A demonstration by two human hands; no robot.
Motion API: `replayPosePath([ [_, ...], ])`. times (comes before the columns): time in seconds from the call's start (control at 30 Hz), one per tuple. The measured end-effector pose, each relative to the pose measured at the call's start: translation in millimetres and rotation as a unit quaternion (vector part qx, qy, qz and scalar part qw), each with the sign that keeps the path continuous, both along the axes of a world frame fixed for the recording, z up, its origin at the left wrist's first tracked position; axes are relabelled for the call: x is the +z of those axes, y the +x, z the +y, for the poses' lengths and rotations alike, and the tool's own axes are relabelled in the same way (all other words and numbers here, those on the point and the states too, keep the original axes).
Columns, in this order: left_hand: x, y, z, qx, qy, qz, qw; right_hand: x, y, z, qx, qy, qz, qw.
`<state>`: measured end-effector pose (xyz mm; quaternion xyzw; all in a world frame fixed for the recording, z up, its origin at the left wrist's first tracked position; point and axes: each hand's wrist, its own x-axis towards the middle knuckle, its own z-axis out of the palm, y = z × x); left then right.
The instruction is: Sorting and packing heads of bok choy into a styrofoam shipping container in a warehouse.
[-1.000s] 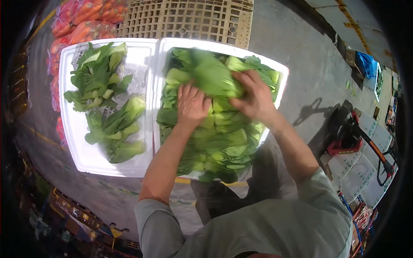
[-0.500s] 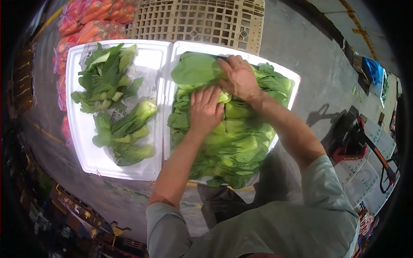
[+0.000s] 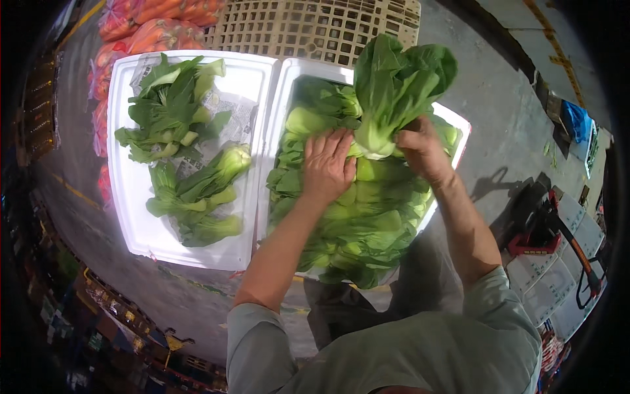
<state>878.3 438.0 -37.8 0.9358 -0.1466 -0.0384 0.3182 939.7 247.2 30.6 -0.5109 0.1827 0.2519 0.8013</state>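
My right hand (image 3: 425, 150) is closed round the pale base of a bok choy (image 3: 401, 85), whose broad green leaves fan up and away from me. My left hand (image 3: 327, 164) lies flat, fingers stretched, on the packed bok choy (image 3: 361, 226) just left of that base. These heads fill a white foam box (image 3: 457, 126) in close rows. Beside it on the left, a shallow white foam tray, perhaps the lid (image 3: 128, 220), carries a pile of loose bok choy leaves (image 3: 167, 108) and several bok choy heads (image 3: 207, 177) over a printed newspaper sheet (image 3: 236, 111).
Behind the boxes lies a beige plastic pallet (image 3: 262, 29). Clear bags of carrots (image 3: 157, 36) are stacked at the far left. On the right stand a red and black tool with a long handle (image 3: 535, 240) and pale cartons (image 3: 558, 276). A blue plastic bag (image 3: 574, 121) sits farther off.
My right hand has lifted a bok choy off the packed layer, toward the right, turning its leaves upward. My left hand has stayed on the pile. The view has shifted slightly.
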Motion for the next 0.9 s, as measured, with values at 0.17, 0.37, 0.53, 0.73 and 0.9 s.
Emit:
replayPosePath([
  [0.17,-10,-10,10,-0.01,-0.015,-0.018,1.0,-13,-37,70,-0.219,0.255,0.163,0.928],
  [0.37,-11,-9,0,-0.062,0.146,0.094,0.983,-33,-34,140,-0.387,0.302,0.216,0.844],
  [0.53,-30,-21,13,-0.034,0.115,0.012,0.993,20,-39,121,0.06,-0.018,0.019,0.998],
  [0.73,-12,-4,2,-0.015,0.029,-0.039,0.999,-28,19,69,0.223,-0.588,-0.482,0.61],
  [0.9,-5,-2,1,-0.01,-0.013,-0.025,1.0,-62,31,65,0.32,-0.667,-0.439,0.51],
])
